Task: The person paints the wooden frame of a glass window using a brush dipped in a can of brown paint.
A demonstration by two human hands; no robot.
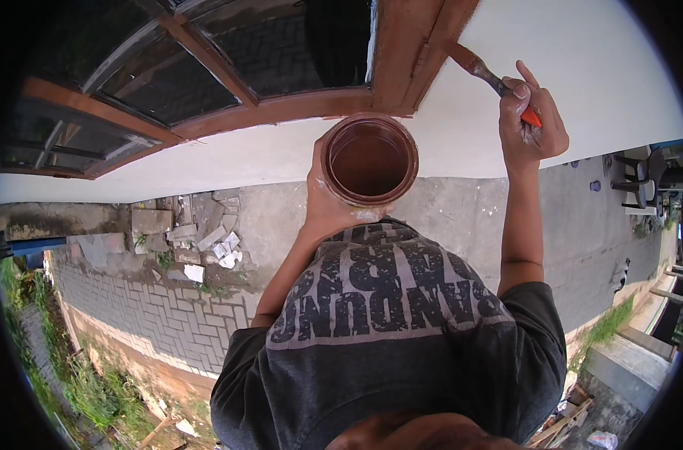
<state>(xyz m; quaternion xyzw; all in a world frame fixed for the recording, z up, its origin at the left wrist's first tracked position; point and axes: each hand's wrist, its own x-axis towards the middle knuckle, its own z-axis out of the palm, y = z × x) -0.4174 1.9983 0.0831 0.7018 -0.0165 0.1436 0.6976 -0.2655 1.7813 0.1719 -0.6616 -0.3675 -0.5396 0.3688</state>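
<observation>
- Right hand (532, 120) fingers curled tight round paintbrush (485, 73) handle, bristles on the brown window frame (401, 56).
- Left hand (328, 202) fingers wrapped round open paint can (370, 159), held at chest, below frame.
- White wall (581, 67) beside the frame, paved ground (161, 315) far below.

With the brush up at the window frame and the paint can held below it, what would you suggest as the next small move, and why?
Probably draw the brush along the frame's outer edge. The right hand holds it with the bristles at the brown frame, close to the white wall, so a slow, steady stroke seems wise. The left hand holds the open paint can just below, ready for reloading.
</observation>
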